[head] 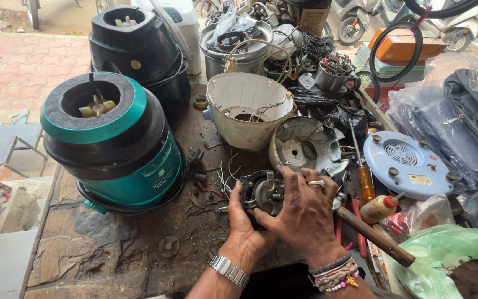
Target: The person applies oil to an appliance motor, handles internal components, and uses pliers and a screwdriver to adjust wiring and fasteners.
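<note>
Both my hands hold a small black and silver electric motor [265, 191] with loose wires over a worn wooden workbench [123, 249]. My left hand [243, 221], with a metal watch at the wrist, cups the motor from below. My right hand [305, 213], with a ring and bead bracelets, grips it from the right side, fingers across its top. An open white mixer housing [247, 108] with wires inside lies just behind the motor. A grey metal base shell [305, 147] lies to its right.
A teal and black mixer base [114, 141] stands at left, a black one [136, 47] behind it. A round white vented plate [408, 163], a screwdriver [363, 174], a small bottle [380, 207] and a hammer handle [374, 238] lie at right. Plastic bags and parked scooters fill the far right.
</note>
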